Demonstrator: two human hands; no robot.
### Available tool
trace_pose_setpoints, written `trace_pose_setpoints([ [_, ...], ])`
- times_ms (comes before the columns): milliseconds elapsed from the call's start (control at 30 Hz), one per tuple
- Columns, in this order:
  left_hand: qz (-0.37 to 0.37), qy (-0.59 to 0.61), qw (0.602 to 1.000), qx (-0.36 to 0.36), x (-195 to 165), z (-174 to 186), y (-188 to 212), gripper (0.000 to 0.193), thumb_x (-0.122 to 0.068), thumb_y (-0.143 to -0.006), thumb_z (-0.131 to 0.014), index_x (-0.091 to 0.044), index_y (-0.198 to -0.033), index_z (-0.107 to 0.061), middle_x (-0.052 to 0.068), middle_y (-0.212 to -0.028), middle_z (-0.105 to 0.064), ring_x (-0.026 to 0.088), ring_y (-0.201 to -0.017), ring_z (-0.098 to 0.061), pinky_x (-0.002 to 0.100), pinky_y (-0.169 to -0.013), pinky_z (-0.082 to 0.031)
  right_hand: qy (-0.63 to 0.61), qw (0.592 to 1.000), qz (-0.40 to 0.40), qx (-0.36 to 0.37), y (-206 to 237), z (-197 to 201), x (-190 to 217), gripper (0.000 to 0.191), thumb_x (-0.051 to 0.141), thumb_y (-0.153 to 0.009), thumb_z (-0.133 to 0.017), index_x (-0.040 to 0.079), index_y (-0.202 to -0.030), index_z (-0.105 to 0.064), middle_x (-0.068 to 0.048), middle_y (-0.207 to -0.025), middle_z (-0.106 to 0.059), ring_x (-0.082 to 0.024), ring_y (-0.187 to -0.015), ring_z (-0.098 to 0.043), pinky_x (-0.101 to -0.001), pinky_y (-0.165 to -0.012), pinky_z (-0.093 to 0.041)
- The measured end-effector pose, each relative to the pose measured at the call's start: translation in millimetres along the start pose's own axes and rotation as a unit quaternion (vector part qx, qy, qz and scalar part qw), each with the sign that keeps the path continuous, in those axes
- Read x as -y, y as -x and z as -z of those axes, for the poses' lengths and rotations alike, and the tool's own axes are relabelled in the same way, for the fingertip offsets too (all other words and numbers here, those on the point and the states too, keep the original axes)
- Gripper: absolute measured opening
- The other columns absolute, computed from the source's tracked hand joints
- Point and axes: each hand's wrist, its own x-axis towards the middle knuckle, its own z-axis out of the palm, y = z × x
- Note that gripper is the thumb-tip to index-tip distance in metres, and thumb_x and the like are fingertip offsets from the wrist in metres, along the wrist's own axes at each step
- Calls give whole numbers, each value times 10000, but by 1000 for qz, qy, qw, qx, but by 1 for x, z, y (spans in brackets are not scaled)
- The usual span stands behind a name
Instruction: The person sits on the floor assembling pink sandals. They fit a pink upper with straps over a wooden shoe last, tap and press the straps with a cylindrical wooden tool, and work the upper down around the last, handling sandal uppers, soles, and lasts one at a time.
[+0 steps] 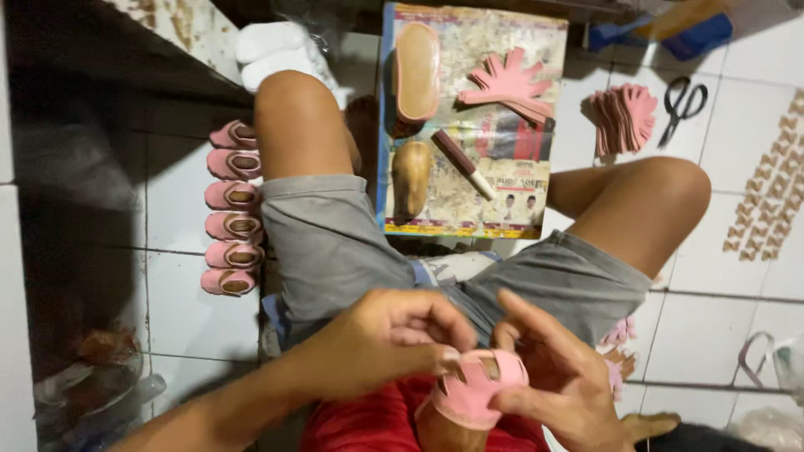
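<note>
My left hand (381, 339) pinches the top edge of a small pink shoe upper (473, 392) that sits over a tan shoe form (444, 431) in my lap. My right hand (557, 372) grips the same pink upper from the right side, fingers spread around it. Both hands are close together above my red shirt and grey shorts. The lower part of the form is hidden by the frame's edge.
A worn board (469, 50) lies on the tiled floor between my knees, with a pink sole (416, 71), a tan form (410, 177), a brush (463, 164) and pink cut pieces (507, 84). Several finished pink shoes (233, 209) line the left. More pink pieces (624, 117) and scissors (684, 105) lie at the right.
</note>
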Motion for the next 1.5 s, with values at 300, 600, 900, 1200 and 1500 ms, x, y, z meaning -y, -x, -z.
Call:
trace_pose_setpoints([
  [300, -62, -263, 959, -83, -45, -30, 23, 192, -201, -966, -700, -16, -1006, -730, 31, -898, -736, 96, -850, -694, 275, -779, -567, 43, 999, 20, 21, -6, -11, -3, 1036, 6, -802, -901, 24, -1637, -288, -152, -1087, -588, -198, -975, -583, -330, -849, -492],
  [600, 116, 162, 971, 136, 11, -10, 0, 427, -153, -988, -740, -49, -1334, -512, 105, -1318, -568, 150, -1203, -569, 321, -1039, -469, 103, 969, 185, 127, -4, -14, -6, 1027, 26, -894, -880, 61, -1689, -232, -132, -1131, -610, -235, -1054, -629, -395, -953, -535],
  [900, 58, -22, 996, -56, 12, -29, 3, 295, -160, -953, -764, -34, -1190, -641, 108, -1094, -730, 198, -1023, -700, 344, -892, -583, 32, 993, 117, -3, 13, -2, -18, 1088, -8, -776, -913, -13, -1654, -271, -173, -1115, -596, -249, -1032, -592, -381, -928, -500],
  [1200, -47, -137, 985, -99, -9, -32, -3, 315, -121, -906, -802, -33, -1192, -703, 81, -1212, -686, 163, -1123, -664, 317, -959, -527, 167, 982, 86, -21, -10, -5, -4, 910, 4, -812, -873, -14, -1594, -409, -100, -1146, -609, -195, -1092, -585, -340, -1016, -477],
  [1500, -25, 341, 940, -16, 7, -20, -57, 811, -63, -804, -780, -73, -1479, -331, 208, -1326, -605, 336, -1219, -644, 451, -1024, -518, 249, 947, 123, -161, -38, 19, 5, 604, 54, -903, -736, -16, -1466, -529, -107, -1187, -644, -206, -1125, -614, -306, -1012, -477],
])
